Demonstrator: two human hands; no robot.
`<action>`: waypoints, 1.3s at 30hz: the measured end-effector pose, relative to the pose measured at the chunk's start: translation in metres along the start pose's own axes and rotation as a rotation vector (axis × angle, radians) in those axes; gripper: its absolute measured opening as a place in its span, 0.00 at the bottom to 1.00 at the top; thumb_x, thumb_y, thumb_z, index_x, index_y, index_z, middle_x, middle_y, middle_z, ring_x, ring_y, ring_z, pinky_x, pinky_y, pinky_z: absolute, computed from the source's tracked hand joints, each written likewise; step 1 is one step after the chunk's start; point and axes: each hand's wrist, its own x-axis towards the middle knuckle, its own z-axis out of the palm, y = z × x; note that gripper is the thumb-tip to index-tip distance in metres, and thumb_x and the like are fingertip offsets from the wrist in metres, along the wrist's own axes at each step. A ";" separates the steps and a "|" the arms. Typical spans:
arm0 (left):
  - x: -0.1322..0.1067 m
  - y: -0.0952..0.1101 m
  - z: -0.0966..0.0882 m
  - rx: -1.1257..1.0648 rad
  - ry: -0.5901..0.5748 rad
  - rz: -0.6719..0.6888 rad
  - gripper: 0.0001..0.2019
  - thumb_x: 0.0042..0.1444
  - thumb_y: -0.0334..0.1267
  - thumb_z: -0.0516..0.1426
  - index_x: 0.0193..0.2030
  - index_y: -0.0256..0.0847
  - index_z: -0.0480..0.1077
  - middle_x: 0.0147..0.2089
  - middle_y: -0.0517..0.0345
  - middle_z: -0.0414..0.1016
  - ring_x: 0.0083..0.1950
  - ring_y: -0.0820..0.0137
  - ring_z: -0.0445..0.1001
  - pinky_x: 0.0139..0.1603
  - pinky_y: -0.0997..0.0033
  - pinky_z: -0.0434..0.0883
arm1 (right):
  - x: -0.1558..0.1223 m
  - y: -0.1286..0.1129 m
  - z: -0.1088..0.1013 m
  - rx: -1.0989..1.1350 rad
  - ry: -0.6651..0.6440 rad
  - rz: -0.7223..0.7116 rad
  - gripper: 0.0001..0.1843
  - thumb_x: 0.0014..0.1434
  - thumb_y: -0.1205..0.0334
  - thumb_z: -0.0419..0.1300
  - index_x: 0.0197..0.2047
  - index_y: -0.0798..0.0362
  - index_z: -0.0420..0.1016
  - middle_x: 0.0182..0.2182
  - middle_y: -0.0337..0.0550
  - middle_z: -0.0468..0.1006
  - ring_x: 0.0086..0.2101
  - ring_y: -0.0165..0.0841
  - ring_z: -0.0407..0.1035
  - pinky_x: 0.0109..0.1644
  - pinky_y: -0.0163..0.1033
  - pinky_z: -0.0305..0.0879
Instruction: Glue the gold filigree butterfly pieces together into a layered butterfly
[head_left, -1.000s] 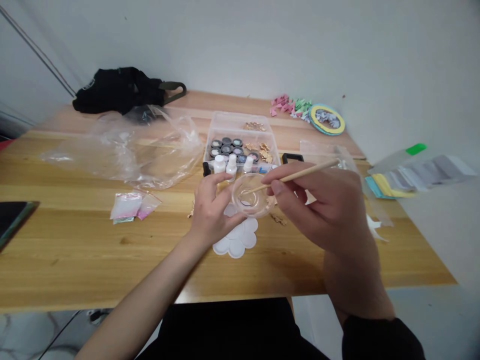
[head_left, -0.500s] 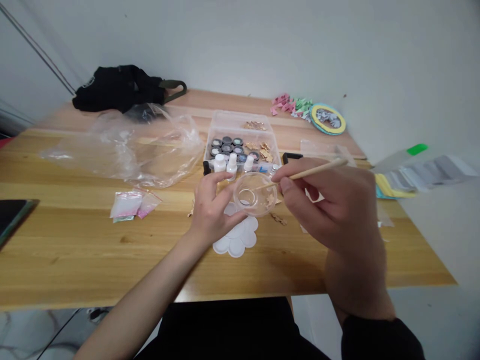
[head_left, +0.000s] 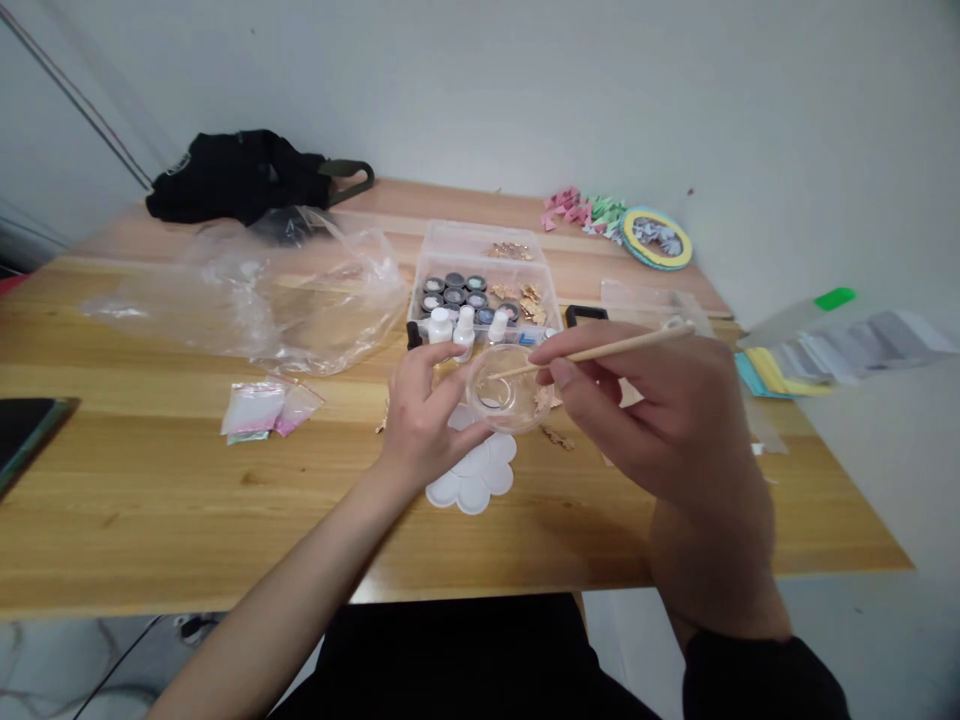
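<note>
A clear plastic cup (head_left: 517,415) is held at its left side between the thumb and fingers of my left hand (head_left: 420,415). It is tilted so that its round mouth shows. In my right hand (head_left: 660,410) is a thin wooden stick (head_left: 630,346), pinched between thumb and fingers, its tip inside the cup. Below and partly behind the cup lies a white flower-shaped palette (head_left: 471,485). Several small white bottles (head_left: 440,327) stand just beyond my left fingers. What the cup contains is too clear to make out.
Behind the bottles, an opened clear plastic case (head_left: 427,245) holds small round pots and gold pieces. A crumpled plastic bag (head_left: 255,290) and small zip bags (head_left: 255,410) lie left. Pink and green pieces (head_left: 570,207) and a yellow-rimmed ring (head_left: 686,250) sit at the back right.
The stick has moved left and now reaches further across inside the cup; my right hand shifted slightly left with it. My left hand and the cup have barely moved.
</note>
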 end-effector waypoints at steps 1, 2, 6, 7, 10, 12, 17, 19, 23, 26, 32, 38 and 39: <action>0.000 0.000 0.000 0.000 -0.001 0.000 0.24 0.50 0.47 0.65 0.53 0.43 0.69 0.52 0.46 0.69 0.53 0.55 0.71 0.49 0.54 0.69 | 0.000 0.000 0.000 -0.010 0.005 0.006 0.08 0.60 0.67 0.56 0.32 0.52 0.75 0.27 0.36 0.80 0.19 0.24 0.64 0.24 0.33 0.58; 0.000 0.000 0.000 0.000 -0.002 -0.001 0.24 0.50 0.47 0.66 0.53 0.42 0.69 0.52 0.46 0.69 0.53 0.55 0.71 0.49 0.54 0.69 | 0.000 0.000 0.000 -0.021 0.012 0.012 0.08 0.60 0.67 0.56 0.31 0.53 0.75 0.27 0.37 0.80 0.20 0.24 0.64 0.24 0.33 0.58; 0.000 0.001 0.000 0.002 0.000 -0.010 0.23 0.51 0.48 0.65 0.52 0.42 0.70 0.52 0.46 0.70 0.53 0.56 0.71 0.49 0.55 0.69 | 0.000 -0.001 -0.002 -0.056 0.040 0.009 0.08 0.58 0.69 0.56 0.29 0.53 0.74 0.28 0.37 0.80 0.19 0.24 0.61 0.24 0.34 0.57; 0.000 0.001 0.000 0.003 0.003 -0.009 0.23 0.51 0.48 0.65 0.51 0.42 0.70 0.52 0.46 0.70 0.53 0.56 0.71 0.49 0.55 0.69 | 0.000 -0.001 -0.003 -0.060 0.043 0.007 0.08 0.58 0.69 0.56 0.29 0.53 0.74 0.27 0.37 0.80 0.19 0.24 0.61 0.24 0.34 0.56; 0.000 0.000 0.000 0.005 0.008 -0.004 0.24 0.50 0.48 0.65 0.51 0.41 0.70 0.51 0.46 0.70 0.53 0.55 0.70 0.49 0.55 0.69 | 0.000 -0.002 -0.005 -0.062 0.044 0.012 0.08 0.57 0.70 0.56 0.29 0.52 0.74 0.22 0.35 0.76 0.19 0.24 0.62 0.24 0.34 0.56; 0.000 0.000 0.000 0.005 0.010 0.000 0.24 0.51 0.48 0.65 0.52 0.41 0.70 0.51 0.46 0.70 0.53 0.56 0.70 0.49 0.55 0.69 | -0.001 -0.003 -0.006 -0.056 0.024 0.014 0.08 0.57 0.70 0.56 0.29 0.53 0.75 0.21 0.34 0.75 0.19 0.24 0.61 0.24 0.33 0.56; 0.001 0.000 0.000 0.001 0.012 0.000 0.23 0.52 0.48 0.64 0.53 0.42 0.70 0.51 0.46 0.70 0.53 0.56 0.70 0.49 0.54 0.69 | -0.002 -0.003 -0.005 -0.008 -0.040 0.003 0.07 0.59 0.68 0.57 0.33 0.53 0.76 0.24 0.36 0.78 0.19 0.24 0.61 0.24 0.33 0.58; 0.001 0.000 0.000 0.000 0.009 -0.003 0.23 0.52 0.48 0.64 0.53 0.42 0.70 0.51 0.46 0.70 0.53 0.56 0.70 0.49 0.54 0.69 | -0.002 -0.002 -0.004 0.007 -0.039 -0.001 0.07 0.60 0.67 0.57 0.34 0.53 0.77 0.26 0.37 0.80 0.20 0.24 0.63 0.25 0.33 0.59; 0.001 0.000 0.000 0.003 0.017 0.006 0.24 0.51 0.48 0.65 0.53 0.42 0.70 0.51 0.46 0.69 0.53 0.56 0.70 0.49 0.55 0.69 | -0.001 -0.002 -0.003 -0.009 -0.008 0.015 0.08 0.60 0.68 0.56 0.31 0.53 0.75 0.29 0.38 0.81 0.20 0.23 0.63 0.25 0.33 0.59; 0.001 0.000 0.000 0.003 0.020 0.010 0.24 0.50 0.48 0.65 0.53 0.42 0.70 0.51 0.46 0.70 0.52 0.56 0.70 0.49 0.55 0.69 | 0.000 -0.002 -0.005 -0.042 0.010 0.028 0.09 0.59 0.68 0.56 0.29 0.53 0.75 0.26 0.37 0.79 0.18 0.23 0.60 0.24 0.34 0.57; 0.001 0.000 0.000 0.013 0.012 0.010 0.24 0.51 0.48 0.65 0.53 0.43 0.70 0.51 0.47 0.69 0.52 0.56 0.70 0.49 0.54 0.69 | -0.001 -0.004 -0.006 -0.022 -0.039 0.037 0.08 0.58 0.69 0.56 0.31 0.53 0.75 0.23 0.36 0.77 0.19 0.24 0.60 0.24 0.33 0.56; 0.001 0.000 0.000 0.010 -0.002 -0.005 0.24 0.52 0.46 0.64 0.54 0.44 0.70 0.51 0.47 0.70 0.52 0.56 0.70 0.49 0.54 0.69 | 0.000 -0.003 -0.002 0.001 -0.084 0.025 0.08 0.60 0.67 0.56 0.36 0.52 0.76 0.27 0.36 0.79 0.20 0.24 0.62 0.25 0.32 0.58; 0.001 -0.001 0.000 0.010 -0.004 -0.003 0.24 0.51 0.46 0.65 0.54 0.44 0.69 0.51 0.47 0.70 0.53 0.56 0.70 0.49 0.54 0.69 | 0.000 -0.003 -0.001 -0.006 -0.076 0.030 0.08 0.60 0.67 0.56 0.36 0.52 0.76 0.27 0.36 0.80 0.20 0.24 0.62 0.25 0.33 0.58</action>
